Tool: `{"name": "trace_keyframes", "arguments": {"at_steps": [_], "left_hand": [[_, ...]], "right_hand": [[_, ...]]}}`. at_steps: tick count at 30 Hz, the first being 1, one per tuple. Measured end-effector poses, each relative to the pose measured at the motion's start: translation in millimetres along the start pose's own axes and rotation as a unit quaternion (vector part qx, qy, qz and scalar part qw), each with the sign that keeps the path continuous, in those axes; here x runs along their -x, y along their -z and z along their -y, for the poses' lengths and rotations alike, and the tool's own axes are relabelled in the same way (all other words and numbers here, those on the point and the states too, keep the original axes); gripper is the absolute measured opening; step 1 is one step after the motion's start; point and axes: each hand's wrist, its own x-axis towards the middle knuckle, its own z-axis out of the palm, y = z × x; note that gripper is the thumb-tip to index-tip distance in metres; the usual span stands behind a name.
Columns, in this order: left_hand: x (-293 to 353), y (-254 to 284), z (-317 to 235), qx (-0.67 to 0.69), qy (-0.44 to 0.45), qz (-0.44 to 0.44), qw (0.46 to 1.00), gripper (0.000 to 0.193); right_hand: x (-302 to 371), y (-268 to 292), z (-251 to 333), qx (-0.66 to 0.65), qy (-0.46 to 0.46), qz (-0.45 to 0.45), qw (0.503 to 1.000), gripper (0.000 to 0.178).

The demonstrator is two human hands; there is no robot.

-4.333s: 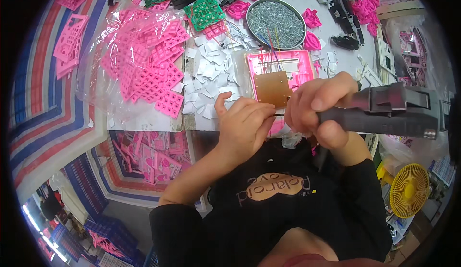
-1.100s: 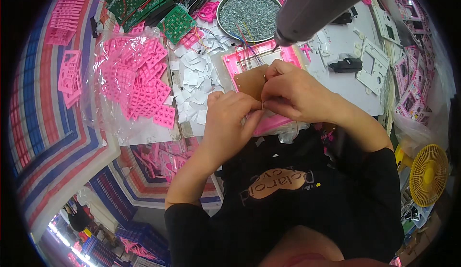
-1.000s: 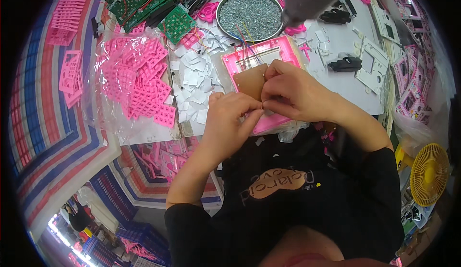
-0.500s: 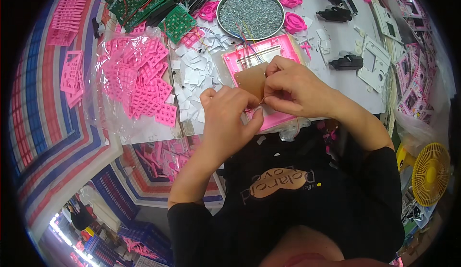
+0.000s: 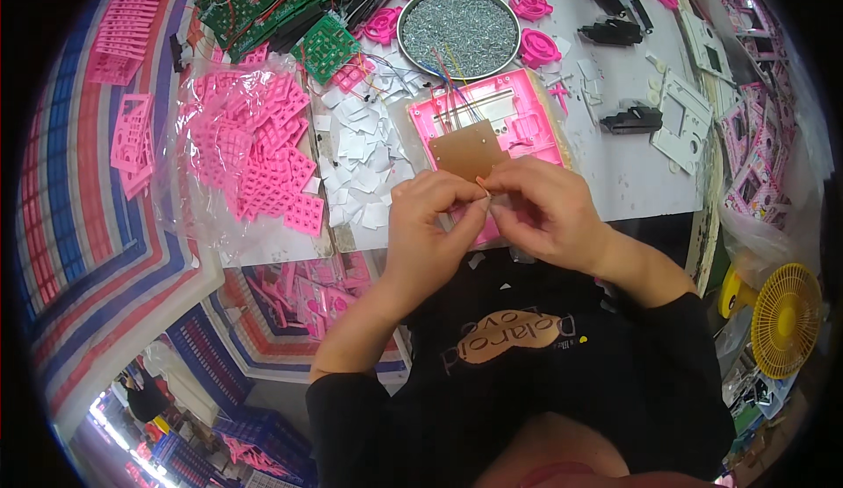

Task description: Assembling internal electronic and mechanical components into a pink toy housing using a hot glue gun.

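Observation:
My left hand and my right hand meet over the near end of a pink plastic casing. Their thumbs and forefingers are pinched together, fingertip to fingertip. Between them shows a thin orange bit that looks like a wire; its ends are hidden by the fingers. Just beyond the fingertips a brown circuit board lies tilted on the casing, plain side up. Several coloured wires rise from behind it. My hands cover the casing's near part.
A round tin of small screws stands behind the casing. To the left are white paper squares, a bag of pink keypads and green circuit boards. Black parts and white panels lie right; a yellow fan stands lower right.
My right hand has come down toward me, off the brown board, and its fingertips now meet my left hand's. My left hand has shifted slightly nearer and right. More of the casing shows.

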Motion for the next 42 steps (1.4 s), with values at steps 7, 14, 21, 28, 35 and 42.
{"name": "trace_keyframes", "arguments": {"at_steps": [7, 14, 21, 28, 35, 42], "left_hand": [[4, 1, -8, -0.085, -0.013, 0.011, 0.996, 0.005], [-11, 22, -5, 0.246, 0.27, 0.128, 0.922, 0.016], [-3, 12, 7, -0.137, -0.098, 0.087, 0.982, 0.022], [4, 4, 21, -0.174, -0.184, 0.045, 0.966, 0.027], [3, 1, 22, -0.13, -0.097, 0.02, 0.986, 0.026], [9, 41, 20, -0.203, -0.115, -0.138, 0.963, 0.036]], "right_hand": [[9, -4, -16, 0.022, 0.056, -0.035, 0.998, 0.021], [11, -6, -20, 0.106, 0.179, 0.019, 0.978, 0.024], [10, -7, -30, 0.235, 0.233, 0.029, 0.943, 0.025], [13, -12, -31, 0.259, 0.231, 0.029, 0.937, 0.02], [8, -3, -3, 0.267, 0.13, 0.141, 0.944, 0.021], [6, 16, -5, 0.241, 0.146, 0.132, 0.95, 0.033]]}}
